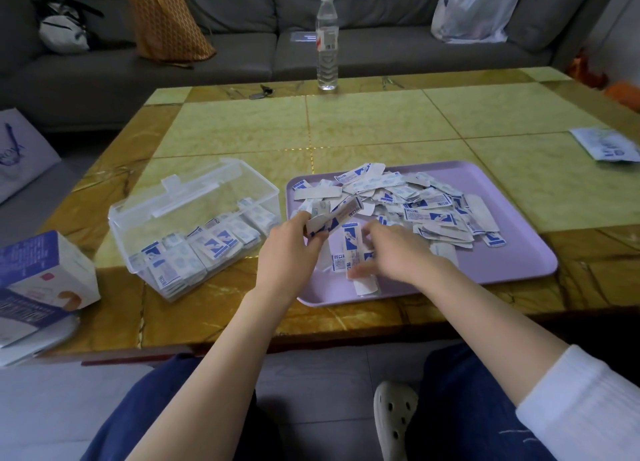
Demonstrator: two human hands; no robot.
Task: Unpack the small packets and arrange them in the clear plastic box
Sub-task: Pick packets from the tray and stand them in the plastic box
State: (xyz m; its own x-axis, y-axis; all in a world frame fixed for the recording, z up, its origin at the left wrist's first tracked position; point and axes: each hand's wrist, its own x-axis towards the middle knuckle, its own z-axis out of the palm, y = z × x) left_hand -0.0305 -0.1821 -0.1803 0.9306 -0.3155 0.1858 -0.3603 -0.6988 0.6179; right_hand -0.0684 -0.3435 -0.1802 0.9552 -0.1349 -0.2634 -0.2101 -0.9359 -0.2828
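The small packets [426, 208] lie heaped across the far half of the lilac tray [512, 253]. Over the tray's near left corner, the left hand [291, 253] grips a fanned stack [329, 220] of them, while the right hand [398, 253] beside it curls blurred fingers round a few packets [349, 253]. Just left of the tray, the clear plastic box [138, 239] holds packed rows.
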